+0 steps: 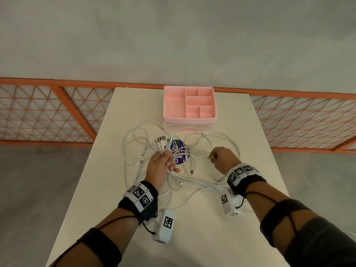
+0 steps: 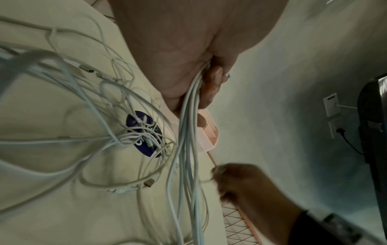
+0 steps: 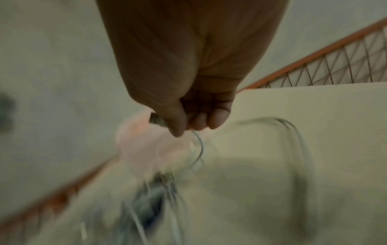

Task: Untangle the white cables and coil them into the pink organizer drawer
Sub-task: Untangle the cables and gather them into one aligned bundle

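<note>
A tangle of white cables [image 1: 146, 149] lies on the cream table [image 1: 250, 132] in front of the pink organizer [image 1: 188, 105], whose top tray is divided into compartments and whose drawer [image 1: 187, 128] below is closed. My left hand [image 1: 161, 162] grips a bundle of several cable ends, plugs fanning out above the fist; the left wrist view shows the strands [image 2: 190, 116] running through the curled fingers. My right hand [image 1: 221, 157], to the right of the tangle, pinches one cable's plug end [image 3: 157, 121] between thumb and fingers. The right wrist view is blurred.
A round purple sticker [image 1: 181, 151] lies on the table under the cables. An orange railing with wire mesh [image 1: 48, 112] runs behind the table, with grey floor beyond. Bare table surface stretches toward me and along the right side.
</note>
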Demonstrator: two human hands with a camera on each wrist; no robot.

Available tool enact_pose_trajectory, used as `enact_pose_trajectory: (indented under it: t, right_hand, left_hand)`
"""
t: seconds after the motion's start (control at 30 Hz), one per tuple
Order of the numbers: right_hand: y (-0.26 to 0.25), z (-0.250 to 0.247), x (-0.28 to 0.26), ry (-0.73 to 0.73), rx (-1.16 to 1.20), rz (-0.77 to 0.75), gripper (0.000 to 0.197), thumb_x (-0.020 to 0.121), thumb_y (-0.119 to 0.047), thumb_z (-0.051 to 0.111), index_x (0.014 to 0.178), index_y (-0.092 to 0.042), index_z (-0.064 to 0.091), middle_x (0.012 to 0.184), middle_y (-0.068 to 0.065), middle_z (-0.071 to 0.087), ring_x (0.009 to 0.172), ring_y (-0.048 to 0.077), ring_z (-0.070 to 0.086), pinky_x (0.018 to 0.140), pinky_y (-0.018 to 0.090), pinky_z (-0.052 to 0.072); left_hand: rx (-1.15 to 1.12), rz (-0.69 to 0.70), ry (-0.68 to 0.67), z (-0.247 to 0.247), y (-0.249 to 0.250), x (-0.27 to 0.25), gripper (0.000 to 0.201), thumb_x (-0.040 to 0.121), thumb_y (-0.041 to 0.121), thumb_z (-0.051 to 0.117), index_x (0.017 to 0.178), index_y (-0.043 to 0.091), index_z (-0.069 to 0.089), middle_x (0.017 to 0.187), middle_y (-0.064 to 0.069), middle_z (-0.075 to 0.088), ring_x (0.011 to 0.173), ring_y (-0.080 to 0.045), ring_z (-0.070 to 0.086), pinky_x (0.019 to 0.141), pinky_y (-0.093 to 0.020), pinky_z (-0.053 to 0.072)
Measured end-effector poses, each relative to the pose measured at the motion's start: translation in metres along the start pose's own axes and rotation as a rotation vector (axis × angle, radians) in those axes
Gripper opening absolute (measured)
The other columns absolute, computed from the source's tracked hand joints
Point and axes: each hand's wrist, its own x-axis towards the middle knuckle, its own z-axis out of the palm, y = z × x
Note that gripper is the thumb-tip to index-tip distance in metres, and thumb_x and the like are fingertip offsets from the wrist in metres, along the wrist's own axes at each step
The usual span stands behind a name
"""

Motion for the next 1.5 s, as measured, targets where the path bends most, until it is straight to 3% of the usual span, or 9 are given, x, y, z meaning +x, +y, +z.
enact_pose_trajectory:
  t: [0.13,0.23,0.37,0.57,0.83,0.93,1.03,1.13,1.5]
  right_hand:
    - [-0.03,-0.079,-0.002,0.332,0.4,-0.082,0.025,0.092,-0.026,0.063,0.069,-0.023,0.055,0.066,-0.003,0.059,0.066,0.021,0.056,0.062,0.03,0.043]
    - [-0.067,-0.139,-0.01,0.552,0.759,-0.207,0.011,0.089,-0.028,0.063,0.081,-0.022,0.059,0.078,0.003,0.07,0.075,0.028,0.067,0.069,0.045,0.056]
    - [-0.117,-0.198,-0.036,0.648,1.166,-0.495,0.006,0.102,-0.018,0.05,0.096,-0.015,0.05,0.083,0.017,0.072,0.065,0.036,0.07,0.056,0.037,0.056]
    - [-0.131,-0.14,-0.035,0.39,0.925,-0.43,0.018,0.101,-0.018,0.053,0.085,-0.014,0.047,0.052,0.012,0.058,0.038,0.026,0.053,0.041,0.03,0.043]
    - [-0.13,-0.016,-0.048,0.154,0.738,-0.223,0.021,0.1,-0.022,0.051,0.084,-0.009,0.052,0.063,0.012,0.065,0.047,0.021,0.059,0.044,0.03,0.046]
    - [-0.136,-0.003,-0.049,0.163,0.746,-0.232,0.016,0.099,-0.016,0.042,0.092,-0.011,0.056,0.069,0.011,0.064,0.055,0.021,0.06,0.052,0.033,0.05]
    - [-0.133,0.004,-0.048,0.254,0.646,-0.246,0.017,0.095,-0.017,0.048,0.097,-0.016,0.065,0.09,0.008,0.06,0.071,0.027,0.063,0.069,0.038,0.056]
    - [-0.129,0.004,-0.051,0.278,0.756,-0.181,0.01,0.089,-0.017,0.058,0.082,-0.022,0.062,0.076,0.008,0.064,0.065,0.027,0.063,0.063,0.041,0.057]
    - [-0.125,0.002,-0.067,0.259,0.635,-0.347,0.014,0.087,-0.004,0.058,0.095,-0.012,0.067,0.088,0.005,0.062,0.074,0.018,0.065,0.07,0.034,0.056]
  left_hand:
    - [-0.055,-0.011,-0.025,0.008,0.006,0.004,0.028,0.106,0.011,0.039,0.079,0.011,0.049,0.053,0.003,0.038,0.048,-0.013,0.039,0.059,-0.035,0.051]
    - [-0.064,-0.013,-0.035,0.013,0.012,0.006,0.028,0.106,0.011,0.039,0.08,0.009,0.05,0.051,0.003,0.039,0.046,-0.013,0.039,0.058,-0.035,0.051]
    - [-0.087,-0.024,-0.019,0.019,0.017,0.006,0.029,0.106,0.011,0.04,0.079,0.01,0.05,0.05,0.003,0.037,0.045,-0.012,0.038,0.059,-0.035,0.048]
    - [-0.117,-0.021,-0.018,0.025,0.027,-0.001,0.029,0.106,0.011,0.039,0.079,0.009,0.049,0.053,0.0,0.039,0.046,-0.015,0.038,0.062,-0.038,0.044]
    - [-0.024,0.009,0.047,0.029,0.023,-0.006,0.025,0.104,0.008,0.042,0.08,0.007,0.049,0.053,-0.002,0.041,0.05,-0.017,0.04,0.049,-0.028,0.04]
    - [-0.009,0.002,0.067,0.024,0.018,-0.005,0.025,0.101,0.003,0.045,0.078,0.007,0.052,0.06,-0.007,0.049,0.062,-0.02,0.047,0.06,-0.033,0.039]
    - [0.007,-0.013,0.037,0.016,0.017,-0.003,0.013,0.1,0.002,0.047,0.105,-0.002,0.059,0.092,-0.023,0.059,0.084,-0.031,0.058,0.073,-0.038,0.047]
    - [0.038,-0.021,0.01,0.011,0.014,0.0,0.024,0.099,-0.003,0.043,0.117,-0.015,0.054,0.104,-0.035,0.059,0.092,-0.037,0.06,0.078,-0.042,0.052]
    - [0.009,-0.01,0.027,0.013,0.005,-0.002,0.032,0.105,0.02,0.043,0.111,-0.005,0.062,0.098,-0.025,0.066,0.093,-0.032,0.064,0.088,-0.043,0.05]
